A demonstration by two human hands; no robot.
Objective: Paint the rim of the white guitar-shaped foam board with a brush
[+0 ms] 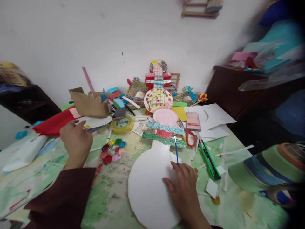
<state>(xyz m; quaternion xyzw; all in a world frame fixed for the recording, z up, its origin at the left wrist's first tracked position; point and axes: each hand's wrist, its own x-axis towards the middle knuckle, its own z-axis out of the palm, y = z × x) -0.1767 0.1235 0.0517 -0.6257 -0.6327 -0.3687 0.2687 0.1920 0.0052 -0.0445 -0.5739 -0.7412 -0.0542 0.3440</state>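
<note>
My right hand (184, 186) rests on a round white foam board cut-out (147, 187) and pinches a thin blue paintbrush (176, 151) that points away from me. My left hand (76, 141), in a dark maroon sleeve, reaches to the left of a flower-shaped paint palette (113, 151); its fingers curl near a white plate (95, 121), and whether they grip anything I cannot make out. Painted teal and green strips (164, 133) lie across the neck of the white cut-out.
Red-handled scissors (190, 136), a green utility knife (209, 159) and a tape roll (122, 124) lie on the paint-stained table. A torn cardboard box (89, 103), red paper (56, 122), white sheets (214, 116) and decorated guitar-shaped crafts (158, 92) crowd the back.
</note>
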